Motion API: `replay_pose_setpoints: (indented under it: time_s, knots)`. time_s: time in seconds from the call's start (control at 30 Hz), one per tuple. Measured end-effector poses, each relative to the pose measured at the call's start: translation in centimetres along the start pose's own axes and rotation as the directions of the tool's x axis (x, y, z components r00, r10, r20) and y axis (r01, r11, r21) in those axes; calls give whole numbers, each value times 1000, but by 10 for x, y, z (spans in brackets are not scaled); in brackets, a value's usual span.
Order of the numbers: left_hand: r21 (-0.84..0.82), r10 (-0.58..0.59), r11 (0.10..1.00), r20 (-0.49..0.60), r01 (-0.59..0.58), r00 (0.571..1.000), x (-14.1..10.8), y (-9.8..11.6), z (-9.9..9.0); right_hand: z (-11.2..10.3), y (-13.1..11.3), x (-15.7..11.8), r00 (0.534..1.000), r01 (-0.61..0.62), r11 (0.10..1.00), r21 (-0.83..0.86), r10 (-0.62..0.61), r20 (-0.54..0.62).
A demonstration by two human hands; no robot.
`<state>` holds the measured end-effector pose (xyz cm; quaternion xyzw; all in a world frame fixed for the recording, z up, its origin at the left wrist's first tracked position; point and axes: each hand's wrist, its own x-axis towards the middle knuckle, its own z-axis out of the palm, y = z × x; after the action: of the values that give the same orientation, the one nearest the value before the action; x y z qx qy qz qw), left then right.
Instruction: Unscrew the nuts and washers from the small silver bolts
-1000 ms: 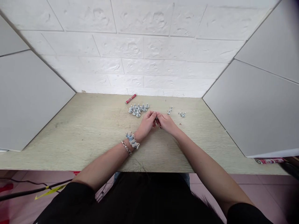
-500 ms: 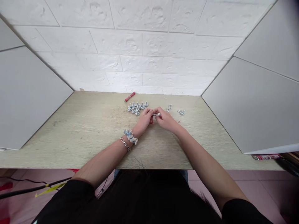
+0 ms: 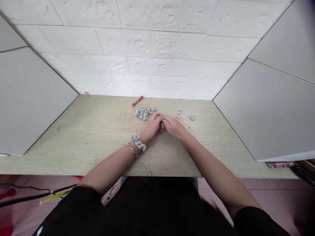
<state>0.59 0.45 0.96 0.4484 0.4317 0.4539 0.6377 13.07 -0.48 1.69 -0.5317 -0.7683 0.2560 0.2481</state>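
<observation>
My left hand [image 3: 154, 124] is closed with its fingertips pinched on a small metal bolt [image 3: 162, 120], most of which the fingers hide. From the other side my right hand [image 3: 174, 127] meets it, thumb and fingers pressed together at the bolt's near end. Just beyond my left hand a cluster of silver bolts [image 3: 145, 112] stands on their heads, threads upward, with washers or nuts on them. Right of my hands lie two loose bolts [image 3: 177, 115]. Farther right a small nut or washer [image 3: 188, 116] rests beside another bolt [image 3: 193, 117].
A red tube [image 3: 137, 101] lies behind the bolt cluster on the wooden table [image 3: 98, 131]. White brick wall [image 3: 140, 65] closes the back, with grey panels at both sides. Another red tube [image 3: 281, 165] sits at the right front edge.
My right hand has moved in closer to my left, its fingers now covering more of the bolt between them. The loose bolts stay where they were; the camera view shifted slightly.
</observation>
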Motion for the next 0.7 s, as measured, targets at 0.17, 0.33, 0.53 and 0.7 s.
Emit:
replay_pose_setpoints:
  time_s: [0.17, 0.33, 0.53, 0.7]
  knots:
    - [10, -27, 1000, -8, 27, 1000, -1, 2, 0, 1, 3, 2, 1000, 29, 1000, 11, -30, 7]
    - [-34, -3, 999, -5, 3, 1000, 3, 0, -2, -1, 2, -1, 1000, 22, 1000, 6, -22, -12]
    - [7, 21, 1000, -12, -21, 1000, 5, -2, -2, -7, -2, -6, 999, 12, 1000, -17, -13, -47]
    - [-17, 11, 1000, -4, -12, 1000, 3, -2, -2, -3, -1, -1, 999, 37, 993, -109, -40, -26]
